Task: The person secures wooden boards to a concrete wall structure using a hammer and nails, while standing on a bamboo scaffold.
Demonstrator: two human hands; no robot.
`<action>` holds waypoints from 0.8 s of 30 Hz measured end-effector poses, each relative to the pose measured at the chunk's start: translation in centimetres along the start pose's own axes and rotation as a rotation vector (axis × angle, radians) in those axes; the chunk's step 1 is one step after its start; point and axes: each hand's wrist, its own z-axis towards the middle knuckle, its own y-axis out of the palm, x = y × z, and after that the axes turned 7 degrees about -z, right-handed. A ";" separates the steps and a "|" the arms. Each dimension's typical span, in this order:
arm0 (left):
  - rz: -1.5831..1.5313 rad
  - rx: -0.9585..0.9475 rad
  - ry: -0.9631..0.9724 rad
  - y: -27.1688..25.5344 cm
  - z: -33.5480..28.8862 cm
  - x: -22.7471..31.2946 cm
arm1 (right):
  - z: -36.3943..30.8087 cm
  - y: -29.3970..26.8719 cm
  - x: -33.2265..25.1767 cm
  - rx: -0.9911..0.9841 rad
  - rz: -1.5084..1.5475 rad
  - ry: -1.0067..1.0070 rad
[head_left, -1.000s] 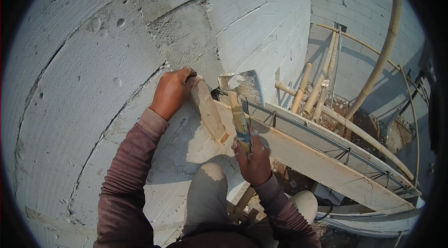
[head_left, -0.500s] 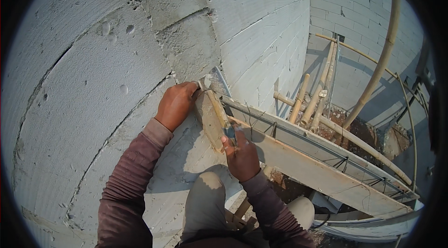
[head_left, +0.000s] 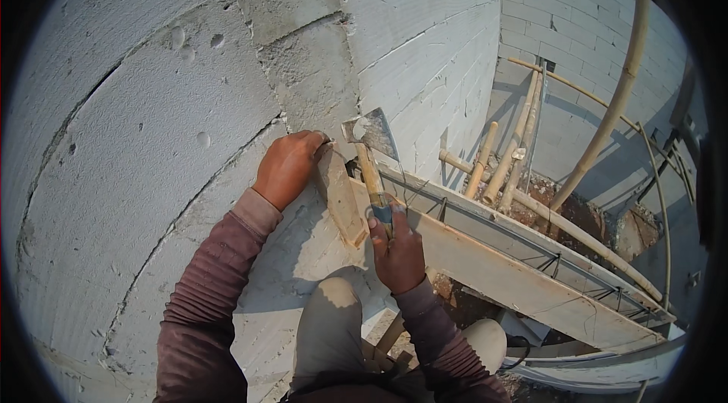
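My right hand (head_left: 397, 255) is wrapped round the taped wooden handle of a hatchet (head_left: 370, 169). The hatchet's broad metal head points away from me, to the right of my left hand (head_left: 290, 168) and apart from it. My left fingers are pinched together at the top end of a short wooden board (head_left: 338, 202); whatever they hold there is too small to make out. This board lies against the end of a long form of boards (head_left: 523, 282), beside the block wall.
A grey block wall (head_left: 152, 153) with a rough concrete column (head_left: 307, 73) rises ahead and left. Steel reinforcement (head_left: 557, 265) runs inside the form. Bamboo poles (head_left: 607, 115) stand and lean at the right, over rubble. My knees (head_left: 334, 319) are close below the form.
The hatchet's head has moved right, away from my left fingertips, and its handle stands more upright. My left hand stays at the board's top end.
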 end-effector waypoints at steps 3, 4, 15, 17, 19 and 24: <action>-0.005 -0.021 -0.020 -0.5 -0.2 1.0 | -0.5 -0.6 -0.4 0.019 0.007 0.017; 0.003 0.075 -0.011 -0.4 -0.8 1.7 | -1.0 -0.6 -0.2 0.013 0.008 0.024; -0.435 -0.087 -0.625 9.0 -10.4 2.5 | -2.8 -0.7 1.6 -0.010 0.018 0.021; -0.363 -0.098 -0.628 11.1 -10.7 1.6 | -2.9 -0.8 1.7 -0.061 0.045 0.068; -0.314 -0.087 -0.630 11.9 -10.8 0.6 | -2.8 -0.7 1.9 -0.108 0.069 0.115; -0.319 -0.076 -0.616 12.0 -10.2 0.4 | -2.4 0.6 3.1 -0.095 0.026 0.071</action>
